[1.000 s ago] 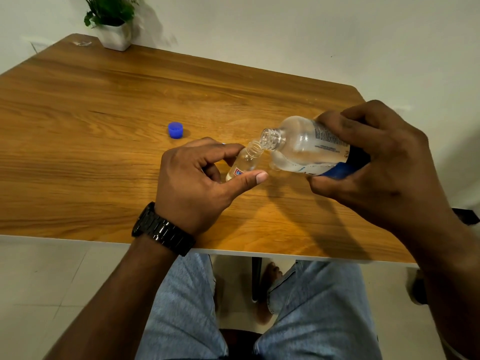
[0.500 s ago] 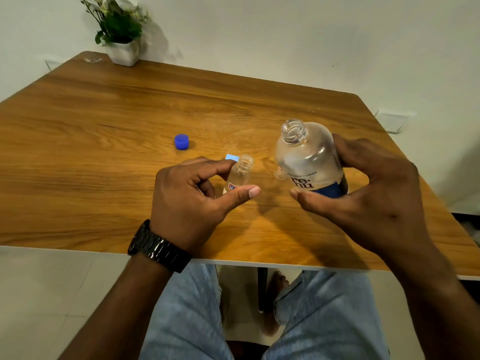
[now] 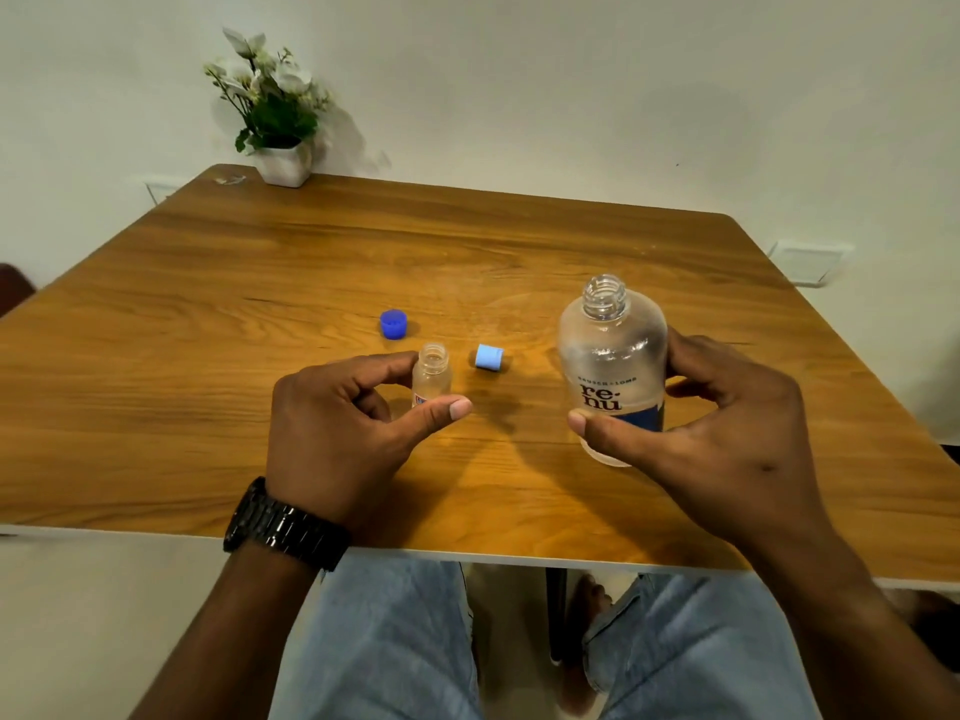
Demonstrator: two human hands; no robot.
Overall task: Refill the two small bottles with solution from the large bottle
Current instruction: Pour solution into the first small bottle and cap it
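— Wooden table (image 3: 260, 314) against a pale wall, potted plant (image 3: 272, 116) at the far left corner. What has changed?

— A second ago the large bottle (image 3: 613, 366) lay tipped, its mouth at the neck of the small bottle (image 3: 431, 374). Now it is upright at the right of the scene, uncapped; whether its base touches the wood, I cannot tell.

— And the hands?

— The right hand (image 3: 727, 439) grips the large bottle, thumb across its near side, fingers curled round the far side. The left hand (image 3: 343, 433) holds the small bottle between forefinger and thumb; it stands upright near the middle of the table, open-mouthed.

— So one pour is over?

— I judge so. The level inside the small bottle is too hard to read. Only one small bottle shows here; the second is out of sight.

— The caps?

— A dark blue cap (image 3: 393, 323) lies just beyond the small bottle to the left, a light blue cap (image 3: 489, 357) on its side just right of it. Capping would likely come next.
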